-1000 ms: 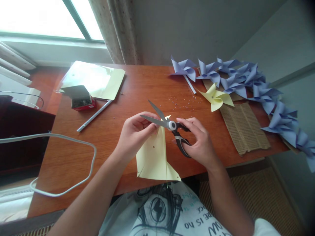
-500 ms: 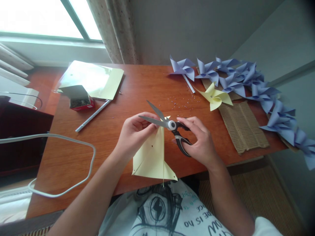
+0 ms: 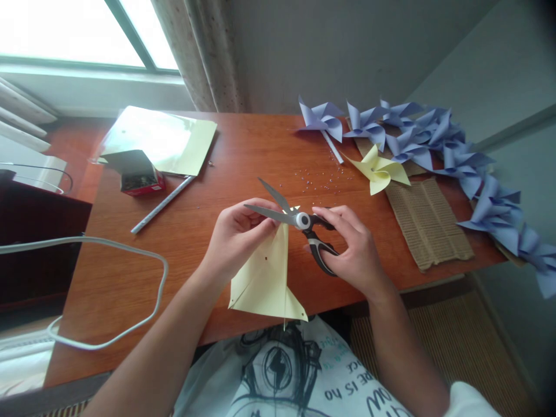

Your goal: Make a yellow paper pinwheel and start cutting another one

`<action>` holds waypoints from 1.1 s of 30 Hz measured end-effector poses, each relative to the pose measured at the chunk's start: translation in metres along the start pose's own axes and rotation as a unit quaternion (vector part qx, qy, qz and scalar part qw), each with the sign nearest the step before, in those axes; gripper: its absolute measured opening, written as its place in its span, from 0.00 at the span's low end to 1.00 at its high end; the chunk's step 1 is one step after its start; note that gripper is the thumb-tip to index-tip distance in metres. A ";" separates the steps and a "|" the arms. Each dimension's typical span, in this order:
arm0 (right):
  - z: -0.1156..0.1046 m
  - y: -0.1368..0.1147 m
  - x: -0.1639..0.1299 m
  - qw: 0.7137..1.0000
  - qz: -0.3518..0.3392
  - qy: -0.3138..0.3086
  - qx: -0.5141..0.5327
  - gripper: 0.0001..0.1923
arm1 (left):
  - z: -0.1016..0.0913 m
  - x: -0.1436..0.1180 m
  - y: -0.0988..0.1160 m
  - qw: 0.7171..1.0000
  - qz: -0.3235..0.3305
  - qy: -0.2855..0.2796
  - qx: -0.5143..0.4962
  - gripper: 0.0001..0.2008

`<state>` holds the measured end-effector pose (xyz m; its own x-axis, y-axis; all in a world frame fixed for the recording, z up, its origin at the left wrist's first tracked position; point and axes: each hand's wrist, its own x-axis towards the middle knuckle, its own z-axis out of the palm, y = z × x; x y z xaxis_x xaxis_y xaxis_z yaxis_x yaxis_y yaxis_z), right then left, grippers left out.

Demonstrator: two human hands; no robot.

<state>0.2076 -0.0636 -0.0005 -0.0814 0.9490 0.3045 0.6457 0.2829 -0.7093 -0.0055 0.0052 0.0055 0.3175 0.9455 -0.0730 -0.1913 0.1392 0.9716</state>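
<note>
- The left hand [image 3: 238,234] pinches the top of the yellow paper [image 3: 260,275] between thumb and fingers; the sheet is thin and smooth, with dark holes near its middle and lower corners and a diagonal slit at the lower left.
- The right hand [image 3: 356,252] grips the scissors [image 3: 303,220] by their black-and-grey handles; the slim metal blades are spread, crossing in front of the left fingertips.
- The paper's lower edge hangs at the near edge of the bench [image 3: 252,150], just above the printed shirt [image 3: 278,376].
- Glossy reddish wood shows beyond the hands and leftward to the tube [image 3: 163,204].
- Tiny bits [image 3: 319,180] lie scattered ahead of the right hand.
- To the right, a yellow pinwheel [image 3: 376,171] touches ribbed cardboard [image 3: 428,223], with curled purple pinwheels [image 3: 408,145] behind.
- To the left are a small lidded box [image 3: 141,184], plastic-covered sheets [image 3: 202,139] and a looping white cable [image 3: 164,278], near the left forearm.
</note>
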 end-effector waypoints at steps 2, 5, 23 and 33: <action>0.000 0.000 0.000 1.000 -0.001 -0.001 -0.002 0.29 | 0.000 0.000 0.001 1.000 0.001 -0.003 -0.002 0.08; 0.000 0.001 -0.001 1.000 0.001 -0.004 -0.003 0.29 | 0.000 -0.001 0.002 1.000 -0.001 -0.005 0.003 0.08; 0.005 0.004 -0.004 0.999 0.024 -0.008 0.023 0.29 | -0.001 0.000 -0.002 1.000 -0.009 -0.004 -0.008 0.07; 0.008 0.008 -0.004 0.997 0.064 0.013 0.041 0.26 | -0.001 -0.001 -0.003 1.000 -0.023 0.002 0.008 0.10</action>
<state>0.2069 -0.0636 -0.0129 0.0183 0.9746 0.2231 0.5847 0.1706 -0.7931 -0.0061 0.0046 0.0024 0.3227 0.9391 -0.1181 -0.1622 0.1779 0.9706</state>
